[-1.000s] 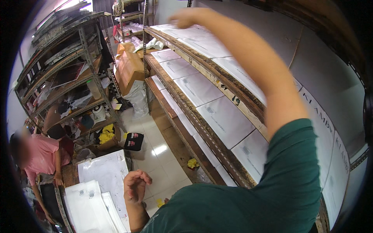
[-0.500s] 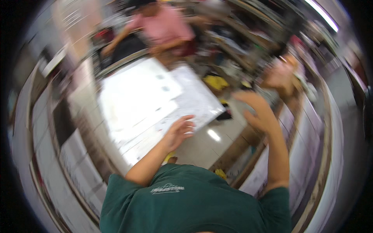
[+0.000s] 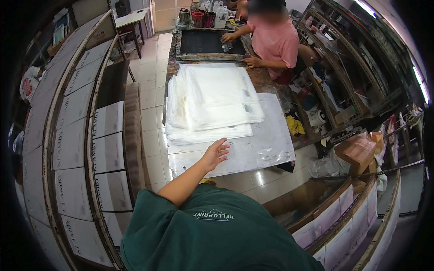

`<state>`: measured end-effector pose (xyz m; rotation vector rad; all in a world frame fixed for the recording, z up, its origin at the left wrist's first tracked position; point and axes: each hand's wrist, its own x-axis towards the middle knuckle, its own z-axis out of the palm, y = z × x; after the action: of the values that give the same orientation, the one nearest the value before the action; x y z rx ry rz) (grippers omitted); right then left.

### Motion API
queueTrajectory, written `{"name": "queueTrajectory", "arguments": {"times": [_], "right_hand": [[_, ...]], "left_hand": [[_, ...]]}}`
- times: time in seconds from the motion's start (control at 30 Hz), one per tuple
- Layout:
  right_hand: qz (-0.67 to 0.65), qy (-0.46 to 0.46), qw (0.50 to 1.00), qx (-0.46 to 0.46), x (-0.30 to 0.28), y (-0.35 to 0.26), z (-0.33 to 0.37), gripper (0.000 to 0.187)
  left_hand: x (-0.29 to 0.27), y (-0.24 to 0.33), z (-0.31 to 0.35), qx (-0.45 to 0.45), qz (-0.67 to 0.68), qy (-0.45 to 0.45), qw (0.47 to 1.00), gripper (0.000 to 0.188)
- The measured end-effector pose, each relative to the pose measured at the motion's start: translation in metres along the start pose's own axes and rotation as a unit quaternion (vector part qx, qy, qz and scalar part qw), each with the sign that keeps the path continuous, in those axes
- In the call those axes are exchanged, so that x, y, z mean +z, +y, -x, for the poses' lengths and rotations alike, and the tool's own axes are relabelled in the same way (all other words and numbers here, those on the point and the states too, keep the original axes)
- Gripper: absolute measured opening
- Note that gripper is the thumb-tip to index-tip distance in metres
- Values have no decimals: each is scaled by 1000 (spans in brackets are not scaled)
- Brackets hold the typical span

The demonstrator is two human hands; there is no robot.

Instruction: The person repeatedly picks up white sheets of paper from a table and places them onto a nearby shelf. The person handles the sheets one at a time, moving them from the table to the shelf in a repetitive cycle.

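My left hand [image 3: 216, 156] is open, its fingers apart with nothing in them. It hovers over the near part of a white board [image 3: 271, 135] on the table, close to the front edge of a stack [image 3: 221, 88]. The stack is made of thin, white, slightly see-through sheets or bags, some with small dark prints at the right edge. Its layers lie unevenly. Whether my fingers touch the board, I cannot tell. My right hand is out of view; only the green shirt [image 3: 217, 230] shows on that side.
Beyond the stack lies a black framed panel [image 3: 203, 43], where a person in pink [image 3: 273, 40] works with a crumpled cloth. Tins and bottles [image 3: 199, 18] stand behind. Long racks [image 3: 74, 135] with white printed pieces run left; more racks [image 3: 334, 221] and a cardboard box [image 3: 359, 151] are right.
My view has swung to the right and steadied, so the stack and the person now sit further up and nearer the middle. My right hand and forearm have left the picture. My left hand stays open.
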<state>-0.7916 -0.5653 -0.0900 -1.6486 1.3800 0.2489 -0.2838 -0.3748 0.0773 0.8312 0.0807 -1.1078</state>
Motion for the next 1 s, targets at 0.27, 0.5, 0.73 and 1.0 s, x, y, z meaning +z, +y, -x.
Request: {"name": "queueTrajectory", "arguments": {"times": [0.27,0.5,0.73,1.0], "right_hand": [[-88,173,981,7,-60,-44,-20,37],[48,37,994,-89,11,-65,-14,43],[49,-71,996,11,32,-45,2,44],[-63,17,998,13,-5,-55,-7,41]], "left_hand": [[-29,-33,-55,-59,-165,58,983,39],[-55,-48,-66,-66,-161,28,984,35],[-55,-47,-64,-68,-141,25,987,34],[-57,-47,-64,-64,-146,21,987,35]]}}
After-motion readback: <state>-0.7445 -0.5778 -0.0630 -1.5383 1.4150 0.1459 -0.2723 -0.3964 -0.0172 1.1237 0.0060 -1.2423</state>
